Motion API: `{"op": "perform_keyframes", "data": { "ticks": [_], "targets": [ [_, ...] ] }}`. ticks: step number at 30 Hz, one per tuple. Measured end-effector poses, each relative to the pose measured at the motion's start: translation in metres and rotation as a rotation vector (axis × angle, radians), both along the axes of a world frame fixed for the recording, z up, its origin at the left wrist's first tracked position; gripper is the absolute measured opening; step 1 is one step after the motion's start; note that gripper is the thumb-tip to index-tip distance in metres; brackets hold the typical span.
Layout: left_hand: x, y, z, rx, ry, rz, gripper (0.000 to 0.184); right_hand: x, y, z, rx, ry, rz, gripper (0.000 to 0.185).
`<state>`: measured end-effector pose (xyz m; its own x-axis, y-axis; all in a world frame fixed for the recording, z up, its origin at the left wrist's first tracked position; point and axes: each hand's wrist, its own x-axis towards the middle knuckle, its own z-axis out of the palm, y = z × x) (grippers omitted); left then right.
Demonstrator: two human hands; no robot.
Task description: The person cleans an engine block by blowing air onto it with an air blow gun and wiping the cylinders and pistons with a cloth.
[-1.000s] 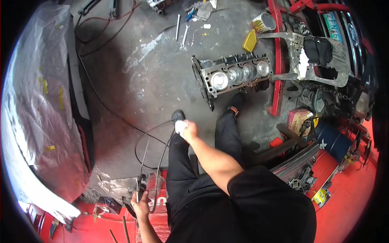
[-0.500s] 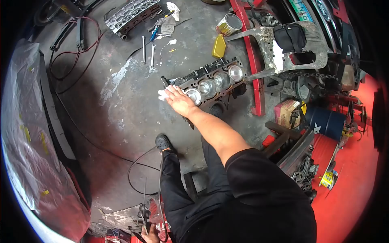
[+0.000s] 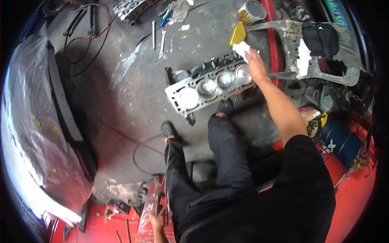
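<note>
The engine block (image 3: 221, 98) lies on the floor with its flat deck and several round cylinders facing up. My right hand (image 3: 256, 67) is at the block's right end, fingers together over a white cloth (image 3: 242, 49) pressed near the last cylinder (image 3: 243, 74). Low at the left of my body, my left hand (image 3: 158, 218) is closed around a dark air blow gun (image 3: 158, 204). A hose (image 3: 166, 178) runs up beside my leg; the gun is partly hidden and blurred.
A yellow oil bottle (image 3: 237, 34) and an open can (image 3: 252, 12) stand beyond the block. Two wrenches (image 3: 163, 43) lie on the floor near a cylinder head (image 3: 131, 11). A metal frame (image 3: 283, 38) holds a black bag (image 3: 321, 39). Plastic sheeting (image 3: 36, 105) covers something at left.
My right hand has moved with the white cloth from the block's left end to its right end. The view has shifted, and my left hand still holds the blow gun low.
</note>
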<state>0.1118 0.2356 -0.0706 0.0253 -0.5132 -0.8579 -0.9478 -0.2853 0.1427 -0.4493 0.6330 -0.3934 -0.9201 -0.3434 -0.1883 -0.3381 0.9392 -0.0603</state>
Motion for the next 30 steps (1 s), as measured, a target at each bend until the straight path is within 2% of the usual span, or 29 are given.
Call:
{"op": "perform_keyframes", "data": {
  "ticks": [2, 3, 5, 7, 8, 9, 10, 11, 14, 16, 17, 18, 21, 23, 24, 26, 27, 28, 30],
  "targets": [
    [-0.003, -0.002, 0.001, 0.024, 0.058, -0.185, 0.012, 0.033, -0.033, -0.002, -0.231, 0.036, -0.357, 0.051],
    [-0.006, -0.007, 0.008, 0.006, 0.026, -0.223, 0.013, 0.052, -0.045, -0.014, -0.367, 0.158, -0.472, 0.056],
    [0.003, -0.023, 0.009, -0.061, 0.083, -0.297, 0.015, 0.091, -0.076, -0.019, -0.388, 0.238, -0.535, 0.055],
    [-0.016, -0.038, 0.021, -0.068, 0.076, -0.220, 0.020, 0.132, -0.103, -0.023, -0.443, 0.277, -0.541, 0.048],
    [-0.011, -0.054, 0.017, -0.057, 0.090, -0.186, 0.021, 0.152, -0.120, -0.033, -0.740, 0.203, -0.677, 0.044],
    [-0.012, -0.068, 0.016, -0.066, 0.054, -0.221, 0.020, 0.181, -0.140, -0.029, -0.424, 0.229, -0.504, 0.040],
    [-0.017, -0.079, 0.015, -0.077, 0.071, -0.205, 0.018, 0.201, -0.170, 0.003, -0.471, 0.209, -0.495, 0.039],
    [-0.013, -0.094, 0.013, -0.068, 0.081, -0.205, 0.017, 0.226, -0.195, -0.002, -0.482, 0.259, -0.531, 0.038],
    [-0.001, -0.132, 0.006, -0.084, 0.193, -0.189, 0.016, 0.288, -0.276, 0.013, -0.578, 0.104, -0.677, 0.047],
    [0.009, -0.158, 0.008, -0.081, 0.159, -0.242, 0.016, 0.312, -0.321, 0.017, -0.592, 0.057, -0.766, 0.039],
    [0.009, -0.166, 0.011, -0.101, 0.143, -0.231, 0.017, 0.338, -0.328, -0.017, -0.691, 0.061, -0.684, 0.034],
    [0.012, -0.176, 0.014, -0.096, 0.131, -0.237, 0.017, 0.357, -0.336, -0.011, -0.593, -0.868, -0.865, 0.032],
    [0.015, -0.192, 0.009, -0.138, 0.252, -0.201, 0.016, 0.491, -0.334, -0.005, -0.559, -0.900, -1.055, 0.024],
    [0.007, -0.198, 0.022, -0.108, 0.345, -0.268, 0.014, 0.510, -0.323, 0.098, -0.746, -1.163, -1.059, 0.019],
    [-0.006, -0.196, 0.024, -0.088, 0.425, -0.372, 0.014, 0.547, -0.307, 0.083, -0.743, -1.180, -0.820, 0.018],
    [-0.028, -0.189, 0.017, 0.021, 0.483, -0.502, 0.016, 0.536, -0.287, 0.155, -0.659, -1.070, -0.609, 0.028],
    [-0.046, -0.174, 0.016, 0.025, 0.615, -0.728, 0.019, 0.513, -0.275, 0.198, -0.831, -1.188, -0.833, 0.034],
    [-0.054, -0.163, 0.002, -0.079, 0.797, -0.997, 0.024, 0.492, -0.267, 0.246, -1.052, -1.289, -1.061, 0.040],
    [-0.076, -0.115, 0.005, -0.166, 0.994, -1.327, 0.036, 0.471, -0.252, 0.312, -1.497, -1.339, -1.189, 0.045]
  ]
}}
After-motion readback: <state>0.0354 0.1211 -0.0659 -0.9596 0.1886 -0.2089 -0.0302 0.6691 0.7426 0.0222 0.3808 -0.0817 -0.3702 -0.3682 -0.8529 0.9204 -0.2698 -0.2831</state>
